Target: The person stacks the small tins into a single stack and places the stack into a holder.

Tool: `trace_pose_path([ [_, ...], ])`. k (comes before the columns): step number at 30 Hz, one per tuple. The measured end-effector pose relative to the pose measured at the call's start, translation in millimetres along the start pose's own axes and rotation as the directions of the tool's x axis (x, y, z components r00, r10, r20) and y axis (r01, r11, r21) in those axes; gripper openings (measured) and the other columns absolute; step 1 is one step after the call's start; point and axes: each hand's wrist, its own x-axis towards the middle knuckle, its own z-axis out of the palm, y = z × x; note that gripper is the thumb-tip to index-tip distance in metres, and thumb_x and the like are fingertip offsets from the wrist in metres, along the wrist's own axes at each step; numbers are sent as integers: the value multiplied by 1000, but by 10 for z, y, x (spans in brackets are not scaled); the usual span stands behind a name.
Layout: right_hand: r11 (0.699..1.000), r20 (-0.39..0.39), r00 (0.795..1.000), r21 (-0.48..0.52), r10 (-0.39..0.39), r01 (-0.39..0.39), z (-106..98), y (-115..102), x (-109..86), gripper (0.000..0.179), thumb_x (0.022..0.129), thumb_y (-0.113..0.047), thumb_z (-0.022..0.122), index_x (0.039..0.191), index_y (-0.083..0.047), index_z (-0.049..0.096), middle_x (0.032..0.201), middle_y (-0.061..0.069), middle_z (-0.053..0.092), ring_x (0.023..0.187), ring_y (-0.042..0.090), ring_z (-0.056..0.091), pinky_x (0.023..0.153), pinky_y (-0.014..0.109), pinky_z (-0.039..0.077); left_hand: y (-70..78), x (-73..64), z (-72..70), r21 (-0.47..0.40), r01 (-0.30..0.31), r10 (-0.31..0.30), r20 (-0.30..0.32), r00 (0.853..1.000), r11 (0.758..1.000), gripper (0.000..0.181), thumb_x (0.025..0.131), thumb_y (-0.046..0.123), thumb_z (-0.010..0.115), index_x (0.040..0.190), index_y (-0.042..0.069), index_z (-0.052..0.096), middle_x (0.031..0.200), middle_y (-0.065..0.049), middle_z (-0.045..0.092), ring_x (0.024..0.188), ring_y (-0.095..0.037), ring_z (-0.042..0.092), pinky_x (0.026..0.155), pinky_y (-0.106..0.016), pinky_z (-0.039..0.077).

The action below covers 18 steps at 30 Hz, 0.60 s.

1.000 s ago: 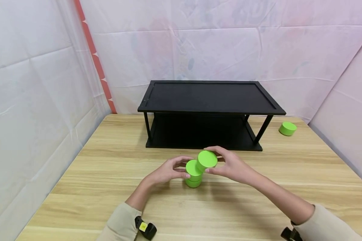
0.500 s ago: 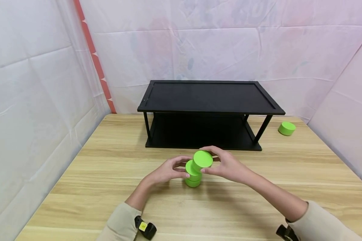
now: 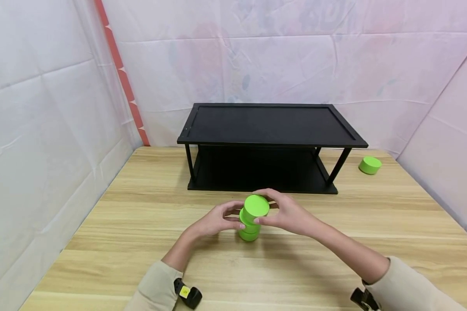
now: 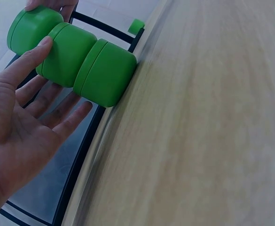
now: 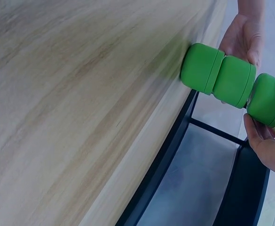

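Two green round lidded canisters stand stacked on the table, the lower canister (image 4: 108,73) under the middle canister (image 4: 67,54). My left hand (image 3: 217,220) steadies the middle one, thumb on the near side and fingers curving behind it. Thumb and fingers of my right hand (image 3: 289,214) grip a third, top canister (image 3: 256,208) by its sides. This top canister sits right over the stack, slightly tilted and a little off line with the one below. The right wrist view shows a thin dark gap between the top canister and the middle one.
Behind the stack stands a black two-level rack (image 3: 272,125), its lower shelf close to the hands. Another green canister (image 3: 370,165) is to the rack's right on the wooden table (image 3: 140,242). White sheeting (image 3: 276,69) hangs behind and at both sides.
My right hand has carried the top canister leftward, from beside the stack's right edge to over it. The left hand has stayed around the middle canister.
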Motion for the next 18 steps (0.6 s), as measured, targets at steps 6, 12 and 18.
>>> trace_pose_path([
  [6, 1000, 16, 1000, -8, 4, -4, 16, -6, 13, 54, 74, -23, 79, 119, -9, 54, 110, 0, 57, 97, 17, 53, 87, 38, 47, -4, 0, -1, -7, -11, 11, 1, 1000, 1000, 56, 83, 8, 68, 133, -1, 42, 131, -14, 46, 118, -25, 46, 95, -31, 40],
  [12, 1000, 31, 1000, -10, 2, -1, 29, -12, 27, 55, 74, -23, 78, 120, -8, 53, 112, 0, 56, 98, 18, 54, 86, 35, 47, -2, -2, -4, -14, -8, 8, 10, 1000, 1000, 56, 83, 7, 68, 132, 0, 43, 128, -12, 49, 117, -24, 47, 96, -33, 40],
  [18, 1000, 38, 999, -28, 8, -7, 39, -5, 31, 55, 74, -24, 78, 121, -8, 53, 112, -1, 56, 98, 16, 54, 86, 33, 48, -9, 2, -2, -34, -20, 20, 17, 1000, 999, 55, 83, 4, 68, 131, -2, 43, 128, -13, 49, 116, -24, 48, 96, -31, 40],
])
